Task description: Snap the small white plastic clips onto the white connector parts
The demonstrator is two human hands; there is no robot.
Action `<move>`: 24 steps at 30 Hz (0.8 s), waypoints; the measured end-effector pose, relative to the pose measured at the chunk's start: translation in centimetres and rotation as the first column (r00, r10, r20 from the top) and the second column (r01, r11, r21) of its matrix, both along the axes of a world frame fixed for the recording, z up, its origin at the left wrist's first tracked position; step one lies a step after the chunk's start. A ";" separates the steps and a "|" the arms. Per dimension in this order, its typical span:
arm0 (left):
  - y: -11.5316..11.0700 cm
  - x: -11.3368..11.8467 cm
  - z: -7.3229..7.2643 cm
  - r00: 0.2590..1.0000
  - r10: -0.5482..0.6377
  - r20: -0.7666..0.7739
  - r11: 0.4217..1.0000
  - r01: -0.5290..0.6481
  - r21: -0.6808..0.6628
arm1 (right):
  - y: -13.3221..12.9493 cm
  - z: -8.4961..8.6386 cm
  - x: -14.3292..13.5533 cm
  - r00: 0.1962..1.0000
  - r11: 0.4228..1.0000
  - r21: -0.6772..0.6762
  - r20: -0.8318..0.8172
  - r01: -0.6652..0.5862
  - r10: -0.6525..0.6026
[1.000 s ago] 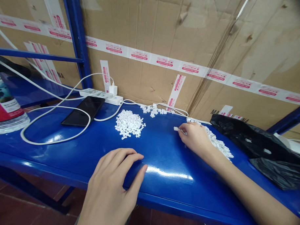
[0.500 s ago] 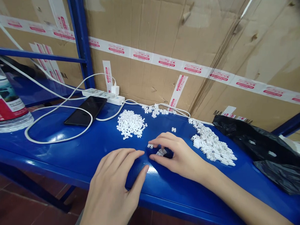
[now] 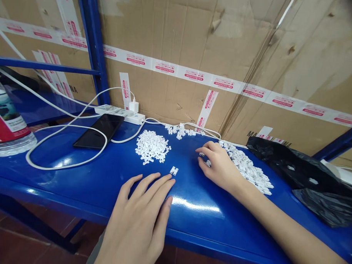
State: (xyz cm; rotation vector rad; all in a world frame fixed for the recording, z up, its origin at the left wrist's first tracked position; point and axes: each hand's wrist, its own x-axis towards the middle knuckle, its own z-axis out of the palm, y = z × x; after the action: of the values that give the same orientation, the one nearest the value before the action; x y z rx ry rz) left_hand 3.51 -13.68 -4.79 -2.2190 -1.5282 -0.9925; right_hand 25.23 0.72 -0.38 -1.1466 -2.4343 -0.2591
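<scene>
The left hand (image 3: 141, 213) has its fingers loosely spread and looks empty, above the front edge of the blue table (image 3: 120, 161). One small white piece (image 3: 174, 170) lies just past its fingertips. The right hand (image 3: 222, 168) is half curled beside the big white pile (image 3: 254, 171), nearer the table's right end. White bits (image 3: 208, 163) show by its fingers, but I can't say if it grips them
</scene>
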 end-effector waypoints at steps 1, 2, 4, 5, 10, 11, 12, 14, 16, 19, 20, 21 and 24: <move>0.0 0.1 0.0 1.000 0.000 0.004 1.000 0.000 0.003 | 0.0 0.0 -0.1 1.000 1.000 0.007 0.014 -0.001 0.001; 0.0 0.1 0.1 1.000 0.000 0.005 1.000 0.000 0.005 | -0.1 0.0 -0.2 1.000 1.000 0.003 0.031 -0.005 0.005; 0.0 0.1 0.1 1.000 0.004 0.006 1.000 -0.004 0.004 | -0.6 0.1 -0.7 0.998 1.000 -0.025 0.065 0.010 -0.008; 0.0 0.1 0.2 1.000 0.007 0.008 1.000 -0.007 0.004 | -0.8 0.1 -1.0 0.996 0.999 -0.038 0.081 0.037 -0.034; 0.0 0.1 0.3 1.000 0.009 0.022 1.000 -0.009 -0.002 | -1.3 0.7 -1.2 0.935 0.948 0.007 0.164 0.317 -0.314; 0.0 0.2 0.3 1.000 0.009 0.027 1.000 -0.009 -0.004 | -1.3 0.8 -1.1 0.922 0.936 0.032 0.162 0.350 -0.351; 0.0 0.2 0.3 0.999 0.011 0.033 1.000 -0.010 -0.006 | -1.3 0.9 -1.0 0.924 0.935 0.052 0.143 0.351 -0.355; 0.0 0.2 0.2 0.999 0.019 0.047 1.000 -0.019 -0.006 | -1.3 0.9 -0.9 0.968 0.970 0.055 0.067 0.238 -0.241; 0.1 0.2 0.2 0.998 0.024 0.055 1.000 -0.023 -0.009 | -1.4 0.6 -1.4 1.000 1.000 0.007 -0.017 -0.004 0.004; 0.2 0.3 0.0 0.998 0.015 0.056 1.000 -0.014 -0.026 | -1.8 0.1 -2.9 0.934 0.929 -0.110 -0.107 -0.352 0.341; 0.2 0.3 0.0 0.998 0.015 0.056 0.999 -0.013 -0.033 | -2.0 -0.1 -3.4 0.906 0.896 -0.140 -0.115 -0.421 0.407; 0.3 0.3 0.0 0.998 0.017 0.057 0.999 -0.015 -0.038 | -2.1 -0.1 -3.8 0.887 0.872 -0.163 -0.107 -0.461 0.449; 0.3 0.3 -0.1 0.998 0.025 0.064 0.999 -0.022 -0.041 | -2.6 0.0 -4.6 0.866 0.845 -0.203 -0.023 -0.494 0.500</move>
State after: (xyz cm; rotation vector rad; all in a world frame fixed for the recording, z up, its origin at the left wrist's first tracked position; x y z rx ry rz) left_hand 3.78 -13.37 -4.88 -2.2106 -1.6120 -1.0446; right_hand 20.64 -1.86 -0.38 -0.5399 -2.7287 0.1397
